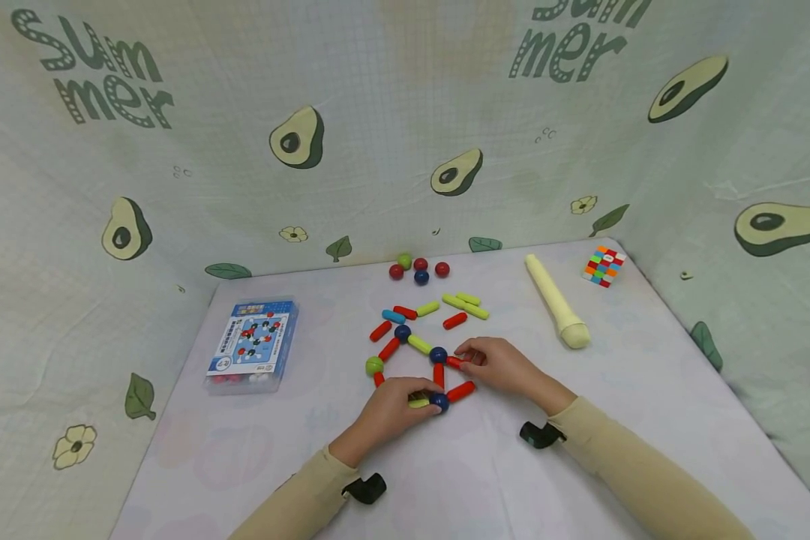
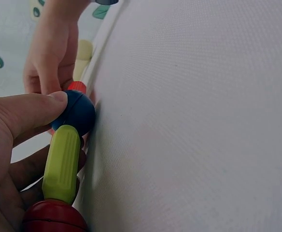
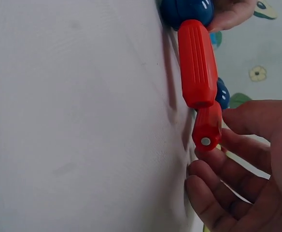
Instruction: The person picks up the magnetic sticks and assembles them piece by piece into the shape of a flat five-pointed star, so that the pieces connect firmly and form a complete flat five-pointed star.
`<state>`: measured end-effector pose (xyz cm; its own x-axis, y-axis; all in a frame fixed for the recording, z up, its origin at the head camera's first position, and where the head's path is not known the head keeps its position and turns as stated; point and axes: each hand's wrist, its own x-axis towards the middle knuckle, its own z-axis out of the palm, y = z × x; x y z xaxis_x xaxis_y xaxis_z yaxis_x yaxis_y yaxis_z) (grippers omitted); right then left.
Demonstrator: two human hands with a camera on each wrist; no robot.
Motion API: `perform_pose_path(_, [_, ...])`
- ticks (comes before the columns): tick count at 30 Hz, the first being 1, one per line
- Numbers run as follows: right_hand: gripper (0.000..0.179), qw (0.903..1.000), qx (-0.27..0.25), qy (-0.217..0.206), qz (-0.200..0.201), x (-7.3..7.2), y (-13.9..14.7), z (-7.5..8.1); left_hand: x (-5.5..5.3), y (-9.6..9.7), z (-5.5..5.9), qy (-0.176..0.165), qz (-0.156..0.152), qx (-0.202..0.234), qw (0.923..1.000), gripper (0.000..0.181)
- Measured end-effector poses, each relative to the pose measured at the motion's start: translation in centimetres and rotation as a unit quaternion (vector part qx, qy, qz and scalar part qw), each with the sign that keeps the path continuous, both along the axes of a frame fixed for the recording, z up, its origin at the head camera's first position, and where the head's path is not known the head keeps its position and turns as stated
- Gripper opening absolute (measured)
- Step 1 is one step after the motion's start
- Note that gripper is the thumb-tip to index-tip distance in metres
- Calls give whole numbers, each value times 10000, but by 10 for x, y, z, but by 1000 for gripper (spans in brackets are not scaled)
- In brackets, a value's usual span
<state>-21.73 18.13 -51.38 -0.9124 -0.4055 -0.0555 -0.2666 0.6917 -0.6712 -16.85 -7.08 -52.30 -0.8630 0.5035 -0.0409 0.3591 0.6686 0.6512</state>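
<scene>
- The table (image 1: 513, 487), under a pale cloth with faint pinkish patches, fills the lower part of the head view, its near edge out of frame; two beige sleeves (image 1: 304, 499) reach over it from the bottom.
- At lower centre the left hand (image 1: 393, 409) grips a blue ball (image 1: 439, 403), thumb on top; a lime rod joins this ball to a red ball (image 2: 54, 220), seen in the left wrist view.
- Just right of centre the right hand (image 1: 499, 365) pinches a red rod (image 1: 454, 361) between thumb and fingers. The hands are near each other but apart.
- These pieces belong to a figure (image 1: 420, 344) of balls and rods at the centre, partly hidden by the left hand.
- A clear box (image 1: 286, 337) with a blue-and-white printed front lies left of centre; red and whitish pieces show through its lower edge.
- Loose rods (image 1: 455, 321) lie beyond the figure, a pale yellow stick (image 1: 552, 296) to the right.
- Farther back are five loose balls (image 1: 421, 277) at upper centre and a puzzle cube (image 1: 604, 266) at right.
- Behind, hanging cloth (image 1: 378, 90) printed with avocados, leaves and "Summer" fills the upper frame and both sides.
</scene>
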Motion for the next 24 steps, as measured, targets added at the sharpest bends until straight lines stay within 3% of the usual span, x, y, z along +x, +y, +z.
perform_pose_path(8, [25, 9988, 97, 330, -355, -26, 8, 5, 0, 1, -1, -93, 70, -135, 9998, 29])
perform_pose_path(16, [30, 9958, 440, 375, -712, -80, 14, 18, 0, -1, 0, -108, 85, -123, 9998, 29])
perform_pose_path(24, [45, 9956, 341, 118, -863, -127, 14, 23, 0, 0, 1, -135, 41, -74, 9999, 29])
